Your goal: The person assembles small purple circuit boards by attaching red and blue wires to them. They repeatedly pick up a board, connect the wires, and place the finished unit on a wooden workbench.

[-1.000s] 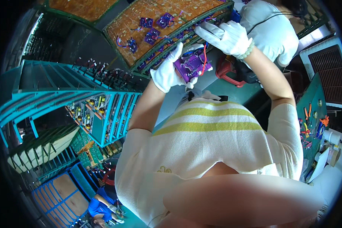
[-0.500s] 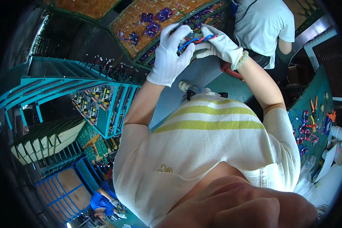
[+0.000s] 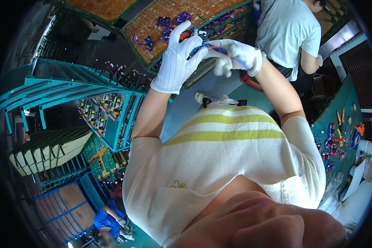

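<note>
White gloves cover both my hands. My left hand (image 3: 174, 66) is closed around a small part with a red and dark body (image 3: 186, 34) and a silvery metal end; much of it is hidden by the fingers. Blue and red wires (image 3: 215, 48) run from this part rightward across the fingers of my right hand (image 3: 240, 56). That hand is closed about the wires, its lower fingers smeared by motion. Both hands are raised close together, in front of a brown board shelf (image 3: 153, 20) bearing several small purple-blue wired assemblies (image 3: 182, 17).
A co-worker in a light shirt (image 3: 287, 33) stands at the far right. A red handle-like thing (image 3: 250, 80) lies below my right wrist. Teal racks (image 3: 70, 82) hold circuit boards at left. A green table (image 3: 347, 95) with wired parts and pliers stands at right. Another person in blue (image 3: 107, 219) works lower left.
My left hand has shifted slightly left, and the part's red and metal end now shows. The right hand has turned and dropped a little, with the wires stretched across it.
</note>
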The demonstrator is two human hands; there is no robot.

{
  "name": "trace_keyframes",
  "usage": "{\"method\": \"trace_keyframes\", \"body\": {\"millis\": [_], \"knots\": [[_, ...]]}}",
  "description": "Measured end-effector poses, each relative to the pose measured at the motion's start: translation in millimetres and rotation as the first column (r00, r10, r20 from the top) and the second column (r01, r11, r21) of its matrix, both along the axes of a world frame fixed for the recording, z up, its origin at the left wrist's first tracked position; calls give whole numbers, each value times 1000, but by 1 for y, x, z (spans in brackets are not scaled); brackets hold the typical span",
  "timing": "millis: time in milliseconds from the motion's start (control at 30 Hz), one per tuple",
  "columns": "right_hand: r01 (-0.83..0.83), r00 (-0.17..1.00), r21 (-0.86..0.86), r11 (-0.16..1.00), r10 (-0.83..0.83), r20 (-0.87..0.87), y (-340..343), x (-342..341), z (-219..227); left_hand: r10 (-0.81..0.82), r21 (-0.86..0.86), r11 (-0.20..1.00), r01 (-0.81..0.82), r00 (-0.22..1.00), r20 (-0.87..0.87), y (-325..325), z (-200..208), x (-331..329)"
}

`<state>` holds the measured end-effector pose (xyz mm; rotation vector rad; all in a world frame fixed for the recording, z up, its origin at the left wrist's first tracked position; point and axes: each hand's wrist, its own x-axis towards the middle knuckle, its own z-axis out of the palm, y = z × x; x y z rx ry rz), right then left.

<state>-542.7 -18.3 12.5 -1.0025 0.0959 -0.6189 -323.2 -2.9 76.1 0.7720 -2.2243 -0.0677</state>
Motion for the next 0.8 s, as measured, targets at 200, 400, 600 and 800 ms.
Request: {"method": "trace_keyframes", "body": {"millis": [200,400,600,800], "knots": [[75,529,-361,930,-344,-776,7,12,41,154,-105,984,-145,985,83,4,-9,27],[-186,572,-975,-123,-820,-6,-1,7,42,163,103,979,-178,977,138,4,-44,30],[-2,704,-979,-203,-696,143,-6,9,49,170,150,977,-154,980,-105,4,-55,14],[-281,620,-733,-620,-700,354,1,2,63,-64,660,744,105,994,-86,7,-27,37]]}}
